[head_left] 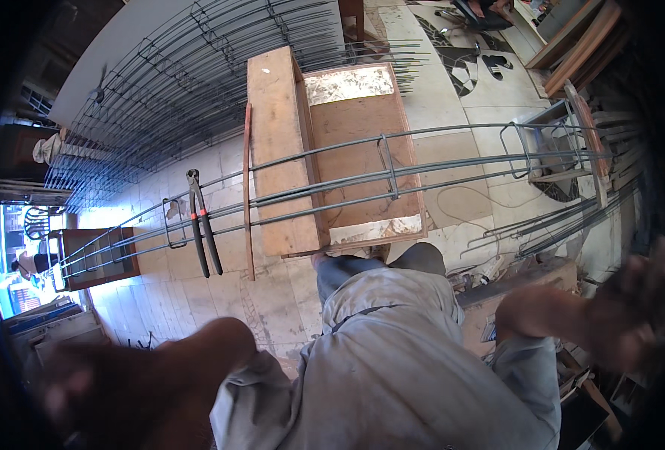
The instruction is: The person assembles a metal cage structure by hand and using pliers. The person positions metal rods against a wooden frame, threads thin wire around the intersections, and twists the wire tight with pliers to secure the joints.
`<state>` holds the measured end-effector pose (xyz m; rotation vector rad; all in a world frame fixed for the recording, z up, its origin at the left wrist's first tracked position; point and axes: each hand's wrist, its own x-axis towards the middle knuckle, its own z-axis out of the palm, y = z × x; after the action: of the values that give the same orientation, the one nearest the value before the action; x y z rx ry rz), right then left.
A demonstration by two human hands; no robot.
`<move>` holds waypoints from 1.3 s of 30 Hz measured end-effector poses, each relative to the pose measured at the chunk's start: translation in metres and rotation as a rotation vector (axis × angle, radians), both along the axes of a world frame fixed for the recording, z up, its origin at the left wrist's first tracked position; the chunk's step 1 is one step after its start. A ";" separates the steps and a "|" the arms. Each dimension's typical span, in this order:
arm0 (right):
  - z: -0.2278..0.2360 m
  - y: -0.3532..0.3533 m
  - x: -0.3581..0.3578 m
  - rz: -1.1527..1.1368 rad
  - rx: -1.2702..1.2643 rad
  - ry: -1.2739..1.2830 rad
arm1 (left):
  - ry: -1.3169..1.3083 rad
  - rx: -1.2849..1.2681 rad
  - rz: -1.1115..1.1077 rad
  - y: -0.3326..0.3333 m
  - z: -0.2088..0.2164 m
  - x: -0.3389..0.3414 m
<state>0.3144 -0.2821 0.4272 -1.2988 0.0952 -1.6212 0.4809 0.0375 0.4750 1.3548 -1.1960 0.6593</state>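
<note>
The steel-rod frame point(389, 172) lies across the wooden box point(276, 112), overhanging its left and right edges. Pliers point(197, 232) sit on the rods just beyond the box's left edge, where the tiled floor point(220, 292) leaves open room. The left hand point(77, 382) and right hand point(644, 300) are spread well apart, out past either side of the box, too blurred for me to tell whether they grip anything.
</note>
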 end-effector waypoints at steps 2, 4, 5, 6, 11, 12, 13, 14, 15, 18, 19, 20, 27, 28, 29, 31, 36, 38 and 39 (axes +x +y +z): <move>-0.045 0.001 -0.007 0.013 0.309 0.354 | 0.299 0.131 0.128 -0.011 -0.074 0.001; -0.100 0.001 -0.008 0.253 0.239 1.000 | 0.516 0.508 0.198 -0.038 -0.126 0.001; -0.122 0.005 -0.007 0.288 -0.028 1.277 | 0.466 0.735 0.192 -0.047 -0.153 0.006; -0.131 0.020 -0.003 0.403 -0.042 1.403 | 0.522 0.841 0.200 -0.057 -0.181 0.007; -0.224 0.069 -0.016 0.554 0.173 1.499 | 0.501 0.980 0.208 -0.094 -0.264 0.017; -0.230 0.072 -0.012 0.582 0.166 1.479 | 0.500 0.999 0.182 -0.099 -0.267 0.018; -0.234 0.074 -0.010 0.603 0.162 1.460 | 0.497 1.018 0.150 -0.105 -0.269 0.018; -0.238 0.076 -0.007 0.624 0.157 1.442 | 0.499 1.039 0.153 -0.109 -0.270 0.020; -0.243 0.078 -0.004 0.646 0.194 1.469 | 0.501 1.060 0.158 -0.113 -0.271 0.021; -0.265 0.085 0.010 0.652 0.206 1.335 | 0.489 1.082 0.171 -0.123 -0.276 0.022; -0.258 0.086 0.019 0.658 0.205 1.327 | 0.484 1.085 0.178 -0.123 -0.280 0.022; -0.254 0.088 0.026 0.650 0.226 1.323 | 0.492 1.085 0.178 -0.124 -0.282 0.022; -0.291 0.103 0.051 0.591 0.264 1.213 | 0.474 0.969 0.155 -0.123 -0.289 0.023; -0.296 0.105 0.054 0.611 0.313 1.166 | 0.467 0.933 0.161 -0.123 -0.289 0.023; -0.298 0.107 0.055 0.630 0.356 1.133 | 0.487 0.933 0.187 -0.124 -0.289 0.022; -0.298 0.110 0.057 0.667 0.444 1.066 | 0.528 0.934 0.240 -0.126 -0.289 0.019; -0.287 0.112 0.066 0.754 0.653 1.027 | 0.580 0.930 0.226 -0.121 -0.280 0.021; -0.289 0.114 0.069 0.752 0.647 0.993 | 0.575 0.905 0.241 -0.118 -0.281 0.020; -0.293 0.116 0.073 0.740 0.615 0.966 | 0.574 0.894 0.256 -0.116 -0.281 0.021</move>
<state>0.3871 -0.1664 0.1344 -1.2807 0.5741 -0.2110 0.5016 -0.0784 0.1940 2.2695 -0.8525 -0.1672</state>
